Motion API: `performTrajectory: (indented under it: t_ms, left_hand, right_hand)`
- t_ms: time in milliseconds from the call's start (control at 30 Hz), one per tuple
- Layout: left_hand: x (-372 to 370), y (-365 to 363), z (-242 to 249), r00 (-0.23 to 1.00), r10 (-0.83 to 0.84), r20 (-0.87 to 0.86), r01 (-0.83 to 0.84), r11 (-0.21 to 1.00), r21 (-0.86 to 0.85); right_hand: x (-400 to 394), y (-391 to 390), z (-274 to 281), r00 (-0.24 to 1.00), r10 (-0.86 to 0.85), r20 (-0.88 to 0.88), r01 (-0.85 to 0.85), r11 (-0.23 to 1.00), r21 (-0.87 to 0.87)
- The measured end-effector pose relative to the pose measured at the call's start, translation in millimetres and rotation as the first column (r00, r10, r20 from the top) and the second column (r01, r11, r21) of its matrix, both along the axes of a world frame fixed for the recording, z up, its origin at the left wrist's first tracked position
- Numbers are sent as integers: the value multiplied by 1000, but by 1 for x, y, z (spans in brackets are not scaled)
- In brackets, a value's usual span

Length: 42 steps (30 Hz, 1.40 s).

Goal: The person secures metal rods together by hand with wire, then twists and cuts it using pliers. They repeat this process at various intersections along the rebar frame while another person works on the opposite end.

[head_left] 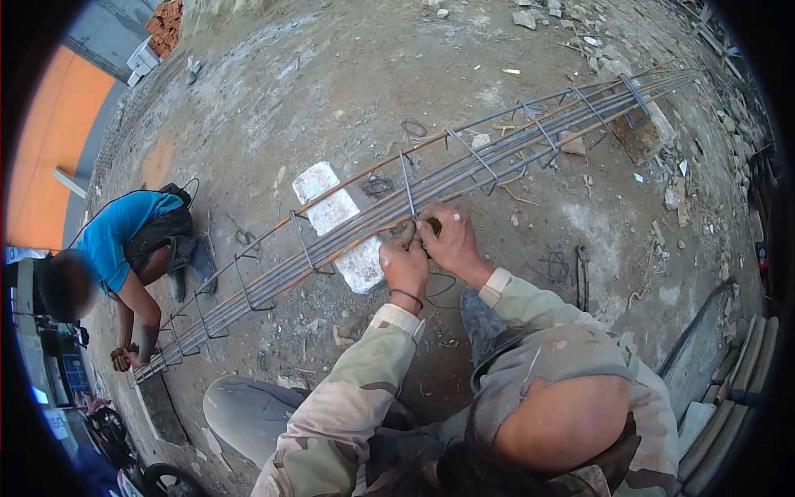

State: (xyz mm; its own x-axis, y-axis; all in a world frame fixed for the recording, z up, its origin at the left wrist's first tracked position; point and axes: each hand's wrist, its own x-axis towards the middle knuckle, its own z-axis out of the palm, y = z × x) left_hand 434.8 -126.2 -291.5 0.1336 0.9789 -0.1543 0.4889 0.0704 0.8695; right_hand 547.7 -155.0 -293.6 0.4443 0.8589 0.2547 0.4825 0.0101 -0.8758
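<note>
A long cage of steel bars (pixel 331 240) with square stirrups (pixel 407 184) runs diagonally across the ground. My left hand (pixel 404 267) is at the near edge of the cage, its fingers closed by a stirrup corner. Right beside it, my right hand (pixel 451 240) pinches at the same spot, thumb and finger together. Whatever lies between the fingertips of either hand is too small to make out. Beneath the bars, just left of my hands, lies a white block (pixel 358 263).
A co-worker in a blue shirt (pixel 128 228) bends over the cage's far left end, hands on it. Pliers-like tool (pixel 582 277) lies right of my hands. Wire coils (pixel 377 186) and stones (pixel 524 19) are scattered about. Boards (pixel 749 364) lie at lower right.
</note>
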Motion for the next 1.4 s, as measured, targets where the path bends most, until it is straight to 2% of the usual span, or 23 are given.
performTrajectory:
  t_ms: [33, 67, 133, 200, 267, 400, 500, 533, 567, 667, 767, 833, 867, 900, 933, 967, 1033, 1067, 1100, 1133, 1233, 1333, 1400]
  left_hand:
    - [-6, 9, -9, 997, -73, -31, 77, 986, 148]
    - [-13, 16, -1, 996, -77, -38, 82, 985, 155]
    - [-19, 31, 32, 972, -231, -38, 219, 954, -205]
    - [-15, 39, 51, 967, -252, -31, 240, 948, -209]
    - [-12, 40, 41, 926, 31, 376, 154, 879, -451]
    - [14, 14, 66, 898, 35, 439, 170, 891, -420]
    - [27, 4, 37, 985, -15, 173, 73, 940, -335]
    - [28, -11, 81, 996, -79, -44, 67, 971, -231]
    - [26, -16, 104, 994, -91, 63, 104, 959, -263]
    - [35, -28, 67, 962, -203, -180, 202, 979, -24]
    - [25, -22, 62, 935, -265, -237, 279, 960, 27]
    - [5, 2, 89, 731, -668, -140, 681, 728, 80]
    - [-7, 19, 113, 733, -664, -150, 674, 738, 29]
    - [-16, 33, 135, 742, -596, -306, 652, 749, 121]
    - [-21, 47, 139, 810, -549, -206, 586, 766, 264]
    - [-20, 62, 138, 825, -536, -179, 562, 744, 361]
    - [-9, 93, 105, 759, -560, -332, 645, 578, 500]
    - [-3, 107, 84, 678, -576, -456, 726, 430, 536]
    - [1, 116, 73, 578, -613, -539, 811, 359, 462]
    - [5, 127, 60, 510, -629, -587, 853, 286, 436]
    - [4, 141, 44, 452, -646, -616, 879, 205, 431]
    - [-8, 145, 32, 490, -682, -543, 866, 310, 393]
    - [-20, 144, 16, 626, -639, -447, 776, 454, 438]
  right_hand:
    - [-2, -1, -4, 1000, 8, -31, -9, 999, -35]
    - [-3, -2, -6, 999, 4, -37, -5, 1000, -28]
    - [-1, 0, -9, 984, -30, 176, 1, 987, 163]
    - [-2, -2, 2, 971, -41, 235, 4, 988, 156]
    - [-6, -7, -5, 957, -52, 285, 13, 990, 138]
    - [-7, -5, -27, 944, -62, 323, -9, 977, 214]
    - [-11, -6, -25, 967, 2, 253, -59, 974, 217]
    - [-12, -6, -26, 967, 28, 254, -87, 971, 222]
    - [-14, -7, -26, 970, 42, 241, -96, 971, 219]
    - [-18, -1, -24, 977, 79, 200, -119, 972, 201]
    - [-21, -1, -18, 990, 93, 102, -108, 983, 148]
    - [-20, -4, -13, 993, 81, -83, -74, 993, 90]
    - [-20, -2, -14, 958, 71, -277, -63, 997, 36]
    - [-21, 4, -14, 814, 44, -579, -67, 998, -18]
    - [-20, 6, -13, 546, 10, -838, -80, 996, -40]
    - [-15, 13, -30, 136, -38, -990, -91, 995, -51]
    - [-5, 16, -56, -408, -33, -912, -169, 985, 40]
    - [-10, 12, -43, -532, 17, -847, -148, 983, 112]
    - [-13, 11, -36, -585, -11, -811, -112, 991, 68]
    - [-13, 13, -55, -617, 62, -784, -111, 980, 165]
    - [-16, 12, -65, -695, 178, -696, -46, 956, 290]
    - [-18, 12, -59, -715, 167, -678, -60, 953, 298]
    - [-19, 10, -52, -703, 134, -698, -47, 971, 234]
